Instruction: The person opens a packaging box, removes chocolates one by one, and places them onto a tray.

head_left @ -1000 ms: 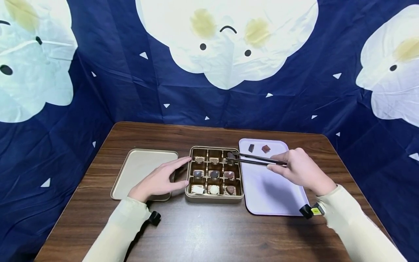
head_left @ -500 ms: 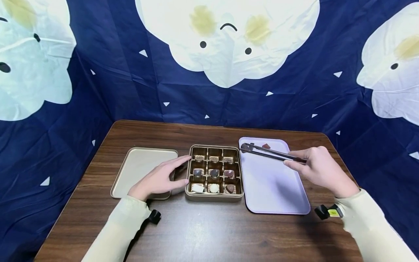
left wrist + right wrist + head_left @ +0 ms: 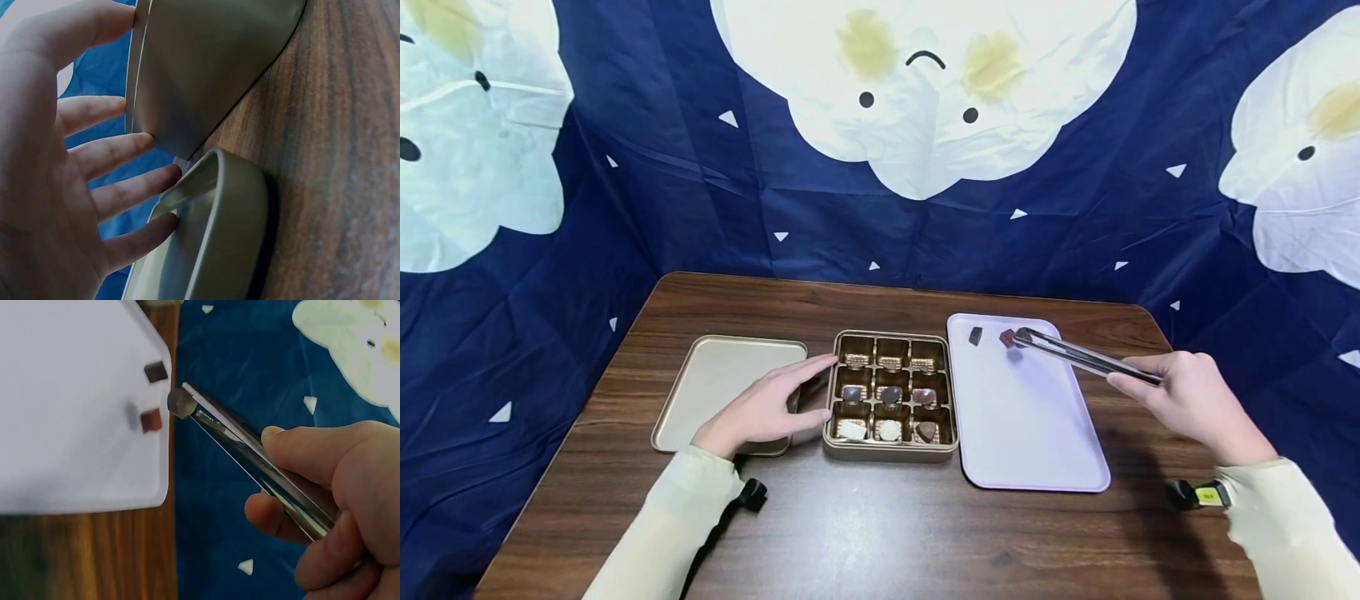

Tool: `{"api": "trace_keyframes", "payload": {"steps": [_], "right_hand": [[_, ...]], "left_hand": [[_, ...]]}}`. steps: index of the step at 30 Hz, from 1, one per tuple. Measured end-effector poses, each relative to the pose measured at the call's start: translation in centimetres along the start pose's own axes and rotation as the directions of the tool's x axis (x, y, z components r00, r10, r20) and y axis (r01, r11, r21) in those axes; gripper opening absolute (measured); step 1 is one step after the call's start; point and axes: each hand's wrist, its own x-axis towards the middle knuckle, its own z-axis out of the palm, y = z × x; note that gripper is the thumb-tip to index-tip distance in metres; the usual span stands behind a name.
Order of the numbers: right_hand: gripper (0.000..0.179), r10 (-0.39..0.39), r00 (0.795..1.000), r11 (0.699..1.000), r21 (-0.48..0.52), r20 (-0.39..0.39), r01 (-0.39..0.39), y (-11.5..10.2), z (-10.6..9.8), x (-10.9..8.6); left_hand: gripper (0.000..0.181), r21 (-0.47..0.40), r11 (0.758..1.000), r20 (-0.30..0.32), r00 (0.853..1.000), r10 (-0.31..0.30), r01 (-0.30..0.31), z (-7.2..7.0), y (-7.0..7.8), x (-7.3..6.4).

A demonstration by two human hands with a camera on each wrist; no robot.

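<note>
My left hand (image 3: 760,412) has its fingers spread beside the gold tin (image 3: 891,455), thumb and index fingertip at its left rim. In the left wrist view, the other fingertips reach over the lid's raised edge (image 3: 240,219). The tin has compartments in a grid; dark chocolates (image 3: 891,395) sit in the middle row, with a white (image 3: 852,429), a cream (image 3: 889,431) and a brown chocolate (image 3: 927,432) in the front row. My right hand (image 3: 1183,400) grips metal tongs (image 3: 1093,361), whose tips pinch a rounded dark chocolate (image 3: 181,403) above the lilac tray (image 3: 1030,433).
On the tray's far end lie a dark rectangular chocolate (image 3: 975,336) and a reddish-brown square one (image 3: 150,420). The gold lid (image 3: 722,375) lies left of the tin on the wooden table (image 3: 880,533). A blue cloth (image 3: 700,208) with white clouds hangs behind.
The tongs have lifted the dark chocolate out of the tin's back right compartment and carried it right, over the tray. My left hand has stayed at the tin.
</note>
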Motion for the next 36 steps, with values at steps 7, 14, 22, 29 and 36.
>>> {"api": "trace_keyframes", "payload": {"steps": [7, 14, 22, 29, 36], "right_hand": [[0.017, 0.056, 0.998, 0.997, -0.048, 0.027, -0.055, 2.2, 0.2, -0.7], [0.022, 0.117, 0.992, 0.992, -0.055, 0.049, -0.114, 3.5, 1.1, -1.1], [0.026, 0.125, 0.991, 0.992, -0.043, 0.047, -0.123, 4.5, 2.1, -1.3], [0.028, 0.137, 0.989, 0.99, -0.035, 0.059, -0.135, 4.6, 2.4, -1.3], [0.028, 0.164, 0.984, 0.986, -0.037, 0.067, -0.161, 4.5, 2.7, -1.5]], "left_hand": [[0.084, 0.012, 1.0, -0.016, 0.999, 0.029, -0.029, 0.0, 0.1, -0.1], [0.085, 0.01, 1.0, -0.011, 1.0, 0.021, -0.021, 0.1, 0.1, -0.1], [0.085, 0.009, 1.0, -0.016, 1.0, 0.025, -0.025, 0.0, 0.1, -0.1], [0.084, 0.006, 1.0, -0.013, 1.0, 0.019, -0.019, 0.0, 0.0, -0.2], [0.084, 0.008, 1.0, -0.012, 1.0, 0.027, -0.026, 0.1, 0.0, -0.1]]}}
